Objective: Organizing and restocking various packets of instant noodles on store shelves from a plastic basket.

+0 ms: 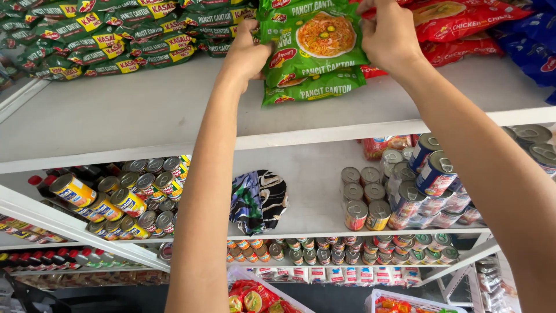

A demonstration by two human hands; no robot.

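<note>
Both my arms reach up to the top white shelf (145, 110). My left hand (246, 55) grips the left edge of a stack of bright green noodle packets (315, 52), and my right hand (389, 36) holds the stack's upper right corner. The stack stands near the shelf's middle, leaning back, with a picture of noodles on the front packet. Dark green noodle packets (116, 35) lie piled to the left. Red packets (463, 23) lie to the right, behind my right hand.
Blue packets (536, 46) sit at the far right of the top shelf. The shelf below holds yellow cans (124, 200), a folded patterned cloth (259, 200) and stacked tins (417, 185). Lower shelves carry small tins (347, 252) and red-capped bottles (40, 258).
</note>
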